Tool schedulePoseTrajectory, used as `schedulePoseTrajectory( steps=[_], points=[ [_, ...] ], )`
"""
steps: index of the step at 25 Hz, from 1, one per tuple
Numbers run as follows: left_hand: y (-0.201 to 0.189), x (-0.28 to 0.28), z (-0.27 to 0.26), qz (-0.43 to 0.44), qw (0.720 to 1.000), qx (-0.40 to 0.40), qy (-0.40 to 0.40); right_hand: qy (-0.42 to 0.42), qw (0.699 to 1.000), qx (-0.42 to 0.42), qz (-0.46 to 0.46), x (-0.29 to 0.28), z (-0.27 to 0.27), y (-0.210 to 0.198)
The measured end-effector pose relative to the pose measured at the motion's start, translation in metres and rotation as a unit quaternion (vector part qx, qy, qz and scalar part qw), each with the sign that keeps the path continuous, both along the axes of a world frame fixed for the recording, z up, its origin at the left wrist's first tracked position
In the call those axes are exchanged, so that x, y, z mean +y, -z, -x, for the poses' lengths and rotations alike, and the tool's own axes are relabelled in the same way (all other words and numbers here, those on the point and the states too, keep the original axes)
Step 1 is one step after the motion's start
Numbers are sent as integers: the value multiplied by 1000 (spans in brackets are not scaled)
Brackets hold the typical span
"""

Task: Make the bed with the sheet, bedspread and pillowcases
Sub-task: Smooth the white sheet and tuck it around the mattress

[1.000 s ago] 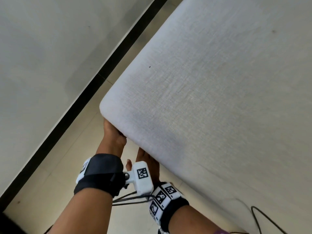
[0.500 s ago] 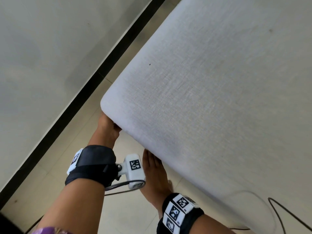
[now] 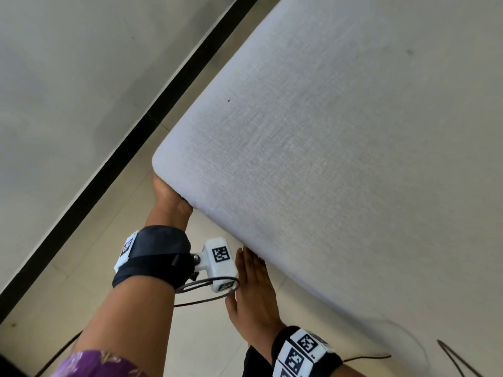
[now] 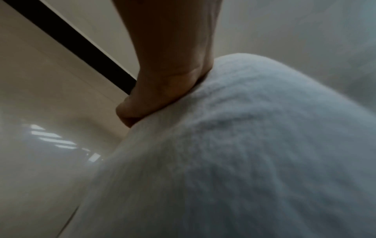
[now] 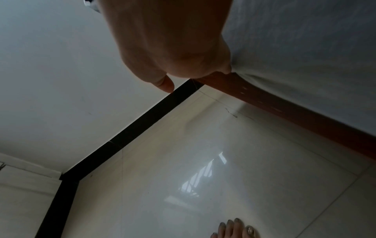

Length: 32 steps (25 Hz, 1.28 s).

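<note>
Since the earlier frames, the right hand (image 3: 251, 293) has slid back along the near side of the bed, away from the corner, and now lies flat against the sheet (image 3: 340, 159), fingers straight and together, with the tips at the fold where the cloth turns under. The right wrist view shows those fingertips (image 5: 224, 67) pushing the sheet's hem in above the reddish-brown bed frame (image 5: 295, 116); they press and clasp nothing. A bare foot (image 5: 234, 228) stands on the glossy floor tiles (image 3: 89, 270) below.

Just beyond, the left hand (image 3: 168, 202) has kept its place at the bed's near-left corner. Its fingers go under the covered corner and out of sight, so I cannot tell whether they grasp cloth or only press it; the left wrist view shows the palm side bearing against the rounded corner of the sheet (image 4: 244, 145).

Farther off, the sheet lies smooth and taut over the mattress top, reaching to the far right. Past the corner run the black skirting (image 3: 163, 96) and the pale wall (image 3: 81, 63).

My reading: the left hand pins the corner while the right works the side tuck. The bedspread and pillowcases are not in view, so the task looks to be at an early stage.
</note>
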<state>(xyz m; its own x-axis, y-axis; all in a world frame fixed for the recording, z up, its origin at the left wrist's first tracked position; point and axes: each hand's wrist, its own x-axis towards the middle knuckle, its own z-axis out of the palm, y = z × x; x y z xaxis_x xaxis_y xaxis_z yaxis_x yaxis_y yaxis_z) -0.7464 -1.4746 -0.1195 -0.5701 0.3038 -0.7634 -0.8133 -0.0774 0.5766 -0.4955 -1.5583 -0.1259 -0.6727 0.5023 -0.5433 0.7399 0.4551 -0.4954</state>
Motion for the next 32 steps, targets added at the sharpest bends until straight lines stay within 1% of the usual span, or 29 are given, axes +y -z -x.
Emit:
schedulePoseTrajectory(
  steps=[2, 3, 5, 6, 7, 9, 11, 13, 14, 15, 16, 18, 21, 23, 24, 26, 28, 29, 30, 31, 32],
  points=[
    [-6, -9, -15, 63, 997, -17, -37, 9, 999, 45, -7, 8, -2, -18],
    [-7, -15, -24, 86, 995, -25, -39, 16, 995, 97, -27, 18, -3, -30],
    [-5, -29, -47, 107, 993, -44, -27, 31, 968, 220, -113, 43, -4, -58],
    [-3, -35, -61, 96, 993, -62, -25, 41, 953, 263, -142, 58, -2, -72],
    [-3, -40, -74, 74, 993, -86, -28, 44, 944, 292, -145, 73, 1, -89],
    [-4, -42, -100, 45, 991, -119, -36, 24, 937, 315, -147, 100, 11, -115],
    [-5, -39, -122, 53, 988, -133, -51, -24, 942, 292, -166, 126, 24, -121],
    [-10, -34, -143, 61, 985, -146, -64, -118, 955, 194, -193, 154, 37, -116],
    [-13, -31, -153, 69, 983, -155, -63, -169, 953, 135, -212, 167, 42, -109],
    [-16, -29, -161, 74, 982, -159, -66, -213, 945, 96, -229, 176, 46, -100],
    [-21, -25, -166, 74, 983, -155, -69, -245, 936, 78, -239, 179, 47, -93],
    [-29, -11, -168, 37, 986, -148, -73, -267, 927, 75, -254, 180, 46, -82],
    [-33, -2, -165, -68, 980, -147, -111, -262, 924, 84, -266, 180, 45, -78],
    [-28, -9, -167, -84, 978, -162, -104, -262, 921, 83, -276, 179, 45, -78],
    [-23, -10, -170, -70, 980, -161, -96, -262, 919, 81, -282, 179, 46, -77],
    [-10, -12, -180, -56, 983, -131, -113, -267, 919, 70, -282, 179, 46, -76],
    [-5, -8, -197, -43, 981, -81, -173, -286, 917, 51, -272, 182, 45, -79],
    [-3, -5, -207, -21, 975, -67, -208, -299, 915, 46, -266, 184, 41, -82],
    [-1, -4, -216, 27, 970, -62, -235, -313, 912, 50, -262, 186, 36, -85],
    [1, -5, -222, 84, 965, -64, -241, -324, 909, 54, -257, 187, 32, -88],
    [2, -8, -233, 122, 962, -77, -230, -334, 907, 55, -250, 188, 24, -90]
  ],
)
